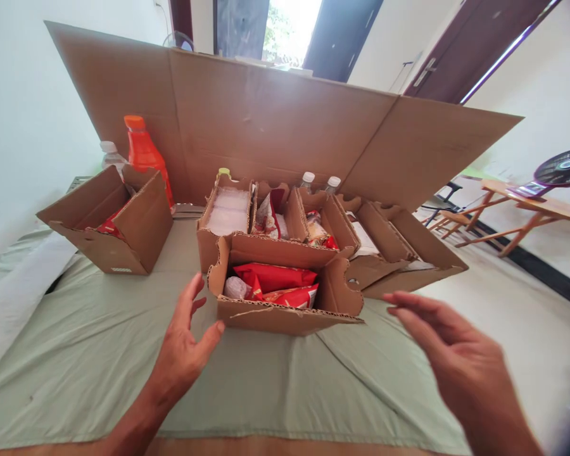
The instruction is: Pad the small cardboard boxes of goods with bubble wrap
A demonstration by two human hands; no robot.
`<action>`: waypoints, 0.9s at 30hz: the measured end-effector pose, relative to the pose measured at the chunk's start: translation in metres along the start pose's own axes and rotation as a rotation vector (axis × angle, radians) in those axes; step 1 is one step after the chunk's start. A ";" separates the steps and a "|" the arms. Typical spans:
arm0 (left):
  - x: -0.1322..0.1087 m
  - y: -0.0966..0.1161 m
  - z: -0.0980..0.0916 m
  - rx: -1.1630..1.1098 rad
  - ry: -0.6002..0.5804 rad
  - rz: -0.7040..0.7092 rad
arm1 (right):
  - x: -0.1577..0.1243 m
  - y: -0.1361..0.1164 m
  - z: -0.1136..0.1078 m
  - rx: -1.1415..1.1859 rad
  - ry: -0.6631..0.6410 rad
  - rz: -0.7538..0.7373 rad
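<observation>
A cardboard box (285, 322) with red packets (285, 277) and a clear plastic-wrapped item (236, 288) inside stands at the front middle. Just left of it is my left hand (185, 345), empty, with thumb and fingers apart. My right hand (456, 348) is raised to the right of the box, a gap between them; it holds nothing, its fingers loosely bent and the thumb near the fingertips. Behind the front box, a row of cardboard boxes (384, 234) holds white and red packages.
Another cardboard box (147, 221) stands at the left, near an orange bottle (145, 149). A tall cardboard panel (275, 120) rises behind everything. Green cloth (266, 392) covers the table. A fan (565, 166) sits on a wooden stand at the far right.
</observation>
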State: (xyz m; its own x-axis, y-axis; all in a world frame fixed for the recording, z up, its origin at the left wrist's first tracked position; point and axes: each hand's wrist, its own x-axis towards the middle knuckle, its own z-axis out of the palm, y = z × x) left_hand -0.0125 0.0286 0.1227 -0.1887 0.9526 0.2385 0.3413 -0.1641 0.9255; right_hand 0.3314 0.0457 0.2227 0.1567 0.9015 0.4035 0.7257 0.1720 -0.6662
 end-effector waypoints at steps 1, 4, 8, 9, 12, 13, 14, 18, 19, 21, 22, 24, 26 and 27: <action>0.004 -0.005 0.005 -0.056 -0.034 -0.034 | -0.011 0.014 0.010 0.036 -0.024 0.062; 0.009 -0.016 0.021 -0.146 -0.143 -0.083 | -0.037 0.031 0.059 0.124 -0.188 0.079; -0.007 -0.022 0.029 -0.129 -0.152 -0.093 | -0.059 0.015 0.103 0.152 -0.154 0.068; -0.014 -0.020 0.028 -0.119 -0.134 -0.096 | -0.065 0.009 0.105 0.146 -0.136 0.070; -0.033 -0.001 0.017 -0.105 -0.105 -0.088 | -0.077 -0.009 0.088 0.130 -0.137 0.022; -0.037 0.010 0.012 -0.106 -0.098 -0.066 | -0.078 -0.016 0.077 0.119 -0.127 0.001; -0.039 0.023 0.007 -0.107 -0.091 -0.036 | -0.078 -0.023 0.065 0.105 -0.111 -0.015; -0.041 0.065 -0.008 -0.047 0.050 0.092 | -0.074 -0.050 0.018 0.045 -0.037 -0.078; -0.043 0.069 -0.011 -0.020 0.066 0.092 | -0.074 -0.055 0.011 0.035 -0.017 -0.107; -0.052 0.068 -0.012 0.014 0.042 0.062 | -0.081 -0.058 0.007 0.019 0.033 -0.153; -0.059 0.064 -0.011 0.011 0.007 0.045 | -0.087 -0.057 0.010 0.016 0.050 -0.155; -0.077 0.050 -0.007 -0.030 -0.036 0.018 | -0.102 -0.050 0.022 0.027 0.047 -0.120; -0.096 0.035 -0.004 -0.075 -0.037 -0.048 | -0.120 -0.042 0.038 0.068 -0.016 -0.062; -0.104 0.027 -0.005 -0.086 -0.021 -0.099 | -0.129 -0.039 0.047 0.092 -0.061 -0.033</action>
State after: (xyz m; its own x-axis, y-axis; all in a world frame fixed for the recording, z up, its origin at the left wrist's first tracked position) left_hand 0.0116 -0.0767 0.1244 -0.1982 0.9701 0.1398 0.2415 -0.0899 0.9662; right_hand 0.2518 -0.0586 0.1672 0.0906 0.9168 0.3889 0.6648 0.2351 -0.7091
